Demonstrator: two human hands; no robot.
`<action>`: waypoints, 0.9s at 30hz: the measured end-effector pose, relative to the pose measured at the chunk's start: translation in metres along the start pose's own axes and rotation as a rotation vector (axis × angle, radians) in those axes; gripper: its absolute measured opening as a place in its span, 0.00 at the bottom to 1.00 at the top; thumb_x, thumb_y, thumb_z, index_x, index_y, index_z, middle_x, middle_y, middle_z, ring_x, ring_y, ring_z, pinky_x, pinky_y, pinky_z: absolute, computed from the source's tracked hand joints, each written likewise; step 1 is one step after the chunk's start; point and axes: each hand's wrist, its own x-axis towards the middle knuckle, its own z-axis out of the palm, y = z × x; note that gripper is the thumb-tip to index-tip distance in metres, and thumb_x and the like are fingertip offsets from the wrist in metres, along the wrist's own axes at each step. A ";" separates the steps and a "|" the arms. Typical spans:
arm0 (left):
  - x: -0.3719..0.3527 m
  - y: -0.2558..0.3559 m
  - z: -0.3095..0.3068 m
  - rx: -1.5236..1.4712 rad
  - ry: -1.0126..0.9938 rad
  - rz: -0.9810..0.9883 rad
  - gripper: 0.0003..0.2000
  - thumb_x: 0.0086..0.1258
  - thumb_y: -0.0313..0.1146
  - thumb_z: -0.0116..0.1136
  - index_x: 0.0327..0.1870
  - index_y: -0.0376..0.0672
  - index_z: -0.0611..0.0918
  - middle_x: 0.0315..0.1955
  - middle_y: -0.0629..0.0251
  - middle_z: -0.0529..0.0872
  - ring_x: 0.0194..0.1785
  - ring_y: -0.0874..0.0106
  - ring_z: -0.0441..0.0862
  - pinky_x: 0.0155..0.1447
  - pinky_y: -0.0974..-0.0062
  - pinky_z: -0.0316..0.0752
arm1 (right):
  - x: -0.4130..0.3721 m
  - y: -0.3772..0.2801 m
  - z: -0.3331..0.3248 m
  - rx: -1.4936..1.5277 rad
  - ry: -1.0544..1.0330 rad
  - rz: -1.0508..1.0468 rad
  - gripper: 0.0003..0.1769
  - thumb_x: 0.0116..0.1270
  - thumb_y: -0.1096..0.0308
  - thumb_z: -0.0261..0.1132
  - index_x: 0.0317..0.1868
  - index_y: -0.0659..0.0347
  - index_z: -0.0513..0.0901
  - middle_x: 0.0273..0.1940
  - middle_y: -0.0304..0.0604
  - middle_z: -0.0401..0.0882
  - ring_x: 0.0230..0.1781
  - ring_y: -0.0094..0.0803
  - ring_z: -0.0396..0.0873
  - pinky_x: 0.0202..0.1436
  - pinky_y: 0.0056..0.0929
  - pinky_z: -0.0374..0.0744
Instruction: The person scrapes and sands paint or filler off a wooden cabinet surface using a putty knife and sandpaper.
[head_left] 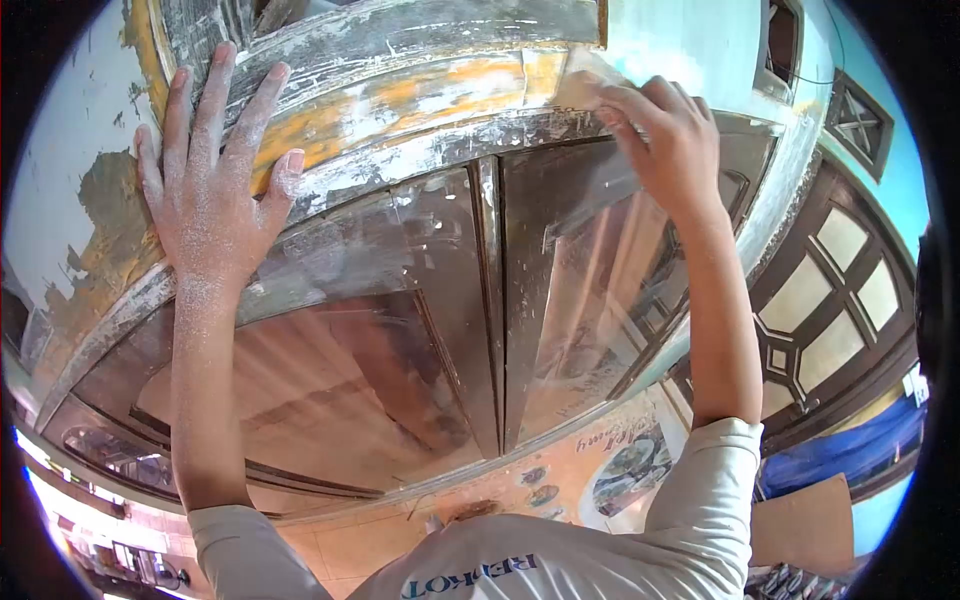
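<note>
1. Right hand (668,145): pinching thin tan sheet (577,90) at right end of patchy yellow-white painted beam (420,98); loose pinch could drop it
2. Left hand (212,205): dusty, splayed at left, gripping nothing; dust could cause slipping

Watching remotely, I count one left hand (212,190), one right hand (662,138), one thin pale sheet (574,88), two short sleeves (715,475), two glazed leaves (400,250) straight ahead, one blue cloth (845,458) and one brown board (805,525).
</note>
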 end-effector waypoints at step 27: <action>-0.002 0.001 0.002 -0.033 -0.016 -0.021 0.30 0.75 0.54 0.55 0.79 0.74 0.68 0.83 0.73 0.59 0.84 0.57 0.56 0.80 0.34 0.52 | 0.014 -0.036 -0.001 -0.039 0.025 -0.058 0.15 0.69 0.49 0.69 0.55 0.28 0.87 0.32 0.28 0.76 0.38 0.27 0.80 0.43 0.34 0.77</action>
